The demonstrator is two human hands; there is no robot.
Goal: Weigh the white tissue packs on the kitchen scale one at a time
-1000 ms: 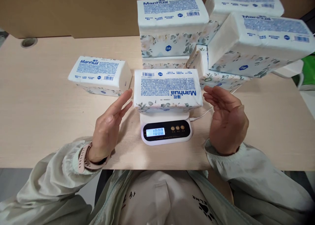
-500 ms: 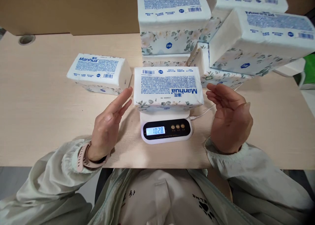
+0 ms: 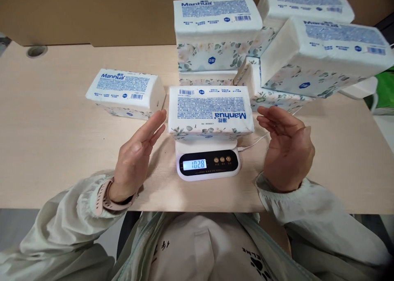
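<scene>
Nearest, the person's light shirt (image 3: 184, 248) is partly covered by an open pale jacket (image 3: 64, 223), so its black print shows only in pieces. A pink strap (image 3: 103, 199) circles the left wrist; the rest of what it belongs to is hidden.

The left hand (image 3: 134, 162) and right hand (image 3: 287, 151) are both empty, opened out with palms turned inward. Some fingers of each overlap, and their tips are near the pack's ends, apparently without touching.

Between the hands is a white scale (image 3: 207, 166), its lit display (image 3: 195, 164) reading 102.8; the unit and the button labels are too small to read. On it rests the tissue pack (image 3: 211, 110), printed "Manhua" upside down in this view, hiding most of the platform. A white cable (image 3: 254, 142) leaves the scale toward the right hand and is lost behind it.

Just beyond the left hand, another pack (image 3: 126, 92) lies on the wooden table (image 3: 61, 137). Beyond the scale and the right hand stand piled packs (image 3: 218, 43); their lower layers are partly hidden, and the farthest is cut off at the top. A green item (image 3: 384, 92) past the right hand is cropped by the frame. Brown cardboard (image 3: 123, 14) closes the far side.
</scene>
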